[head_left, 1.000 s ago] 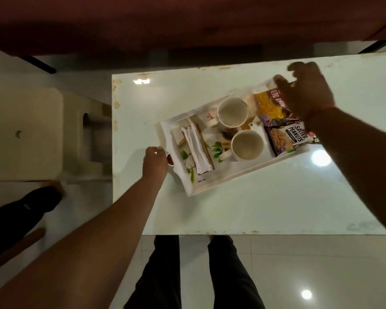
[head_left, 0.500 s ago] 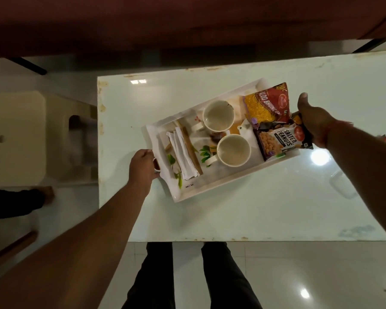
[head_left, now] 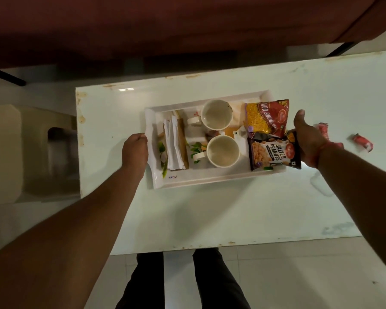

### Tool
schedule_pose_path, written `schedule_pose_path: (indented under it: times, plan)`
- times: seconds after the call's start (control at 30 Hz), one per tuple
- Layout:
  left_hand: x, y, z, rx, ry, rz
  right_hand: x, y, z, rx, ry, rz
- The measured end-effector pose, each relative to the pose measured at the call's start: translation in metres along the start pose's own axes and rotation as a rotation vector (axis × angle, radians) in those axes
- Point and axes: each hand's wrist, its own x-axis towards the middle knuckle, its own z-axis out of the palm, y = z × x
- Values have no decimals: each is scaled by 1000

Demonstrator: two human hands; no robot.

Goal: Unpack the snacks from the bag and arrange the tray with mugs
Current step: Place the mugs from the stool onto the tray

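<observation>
A white tray (head_left: 201,180) lies square on the white table (head_left: 210,215). Two empty white mugs stand on it, one at the back (head_left: 216,114) and one in front (head_left: 223,151). A folded white napkin (head_left: 173,143) lies at its left end. At its right end sit a red and yellow snack packet (head_left: 266,115) and a dark salted peanuts packet (head_left: 272,152). My left hand (head_left: 135,148) is closed on the tray's left handle. My right hand (head_left: 308,139) grips the tray's right end, behind the peanuts packet.
Two small red wrappers lie on the table right of the tray, one partly behind my right hand (head_left: 322,130), one further right (head_left: 362,142). A beige stool (head_left: 31,152) stands left of the table. A dark red sofa (head_left: 165,30) runs along the far side.
The tray has turned from a slant to square with the table edge. My right hand has settled on its right end; my left hand keeps the left handle.
</observation>
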Motion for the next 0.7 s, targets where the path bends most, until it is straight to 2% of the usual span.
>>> schedule_pose_path:
  times: [0.4,0.7]
  plan:
    - [10,-4,3,96,-67,-17,1,17,-5,27,64,13]
    - [6,-3,-3,46,-134,-63,2,21,-4,4,109,6]
